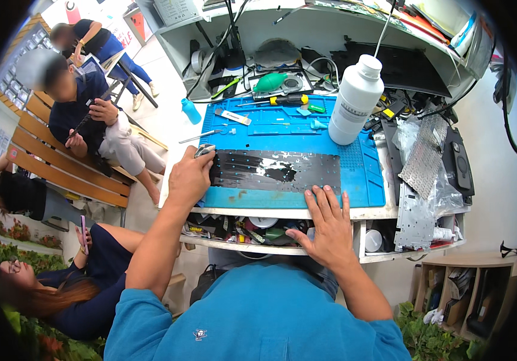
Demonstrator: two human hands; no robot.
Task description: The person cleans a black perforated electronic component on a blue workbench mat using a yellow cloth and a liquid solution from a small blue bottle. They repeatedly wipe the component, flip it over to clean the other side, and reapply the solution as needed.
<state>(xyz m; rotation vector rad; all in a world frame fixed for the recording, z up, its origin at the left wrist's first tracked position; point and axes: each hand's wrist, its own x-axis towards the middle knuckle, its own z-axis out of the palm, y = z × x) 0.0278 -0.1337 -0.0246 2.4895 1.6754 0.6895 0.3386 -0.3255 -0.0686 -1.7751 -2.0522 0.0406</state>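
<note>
A thin black rectangular sheet (pixel 318 170) with rows of small dots lies flat on a blue work mat (pixel 367 191). Glossy wet streaks run over its left and middle part. At the sheet's left end, my left hand (pixel 190 178) is closed on a small grey wad (pixel 205 150), whose kind I cannot make out. My right hand (pixel 330 231) rests with spread fingers, the fingertips at the sheet's near right edge and the thumb over the bench's front edge. Beyond the sheet stands a tall white bottle (pixel 354 105), upright with a thin tube rising from its top.
On the mat lie a yellow-black screwdriver (pixel 287 100), tweezers (pixel 201 136) and a flat tool (pixel 232 117). A green air blower (pixel 270 82) and a small blue bottle (pixel 191 111) stand behind. Metal plates (pixel 422 150) crowd the right; an open drawer (pixel 240 243) sits below. People sit at left.
</note>
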